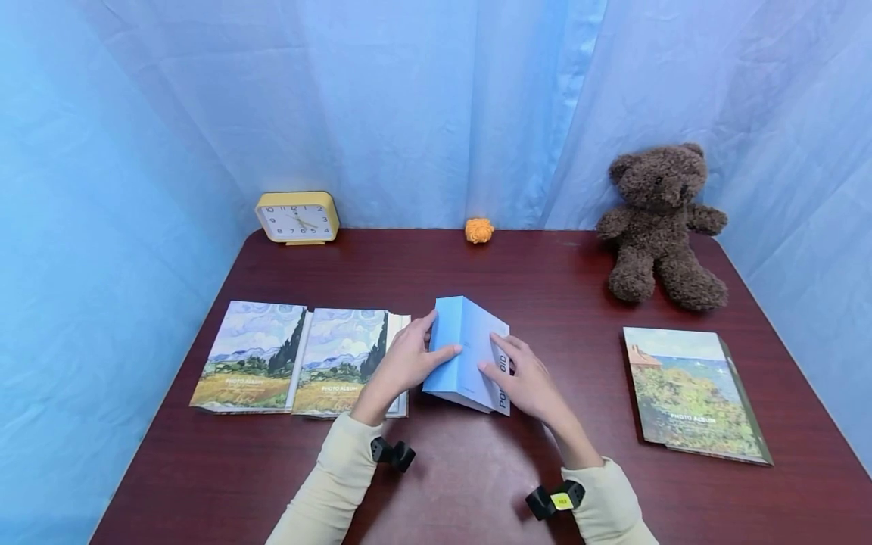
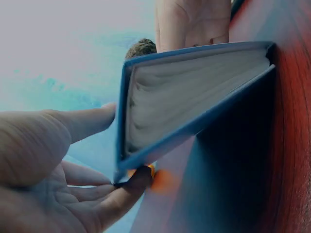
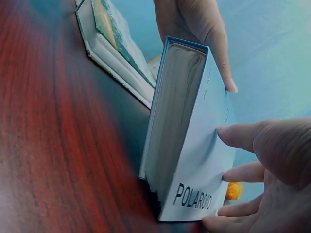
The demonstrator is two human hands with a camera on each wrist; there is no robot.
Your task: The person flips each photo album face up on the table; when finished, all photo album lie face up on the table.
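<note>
Pale blue curtains (image 1: 402, 113) are hanging behind a dark red table (image 1: 559, 288), where a blue-and-white album (image 1: 475, 341) is standing near the middle, leaning, spine uppermost. The left hand (image 1: 412, 357) is pinching it at the spine between thumb and fingers, seemingly to stop it tipping; the right hand (image 1: 530, 384), apart from the left, is resting extended fingers on the POLAROID cover, probably steadying that side. One landscape album (image 1: 252, 356), its twin (image 1: 341, 356) and a seaside album (image 1: 688, 393) are lying face up (presumably for showing their pictures), flanking the work.

2 albums (image 1: 250, 356) L of bk (image 1: 470, 367), 1 album (image 1: 695, 393) R; clock (image 1: 297, 217) rear-L, bear (image 1: 658, 219) rear-R.
</note>
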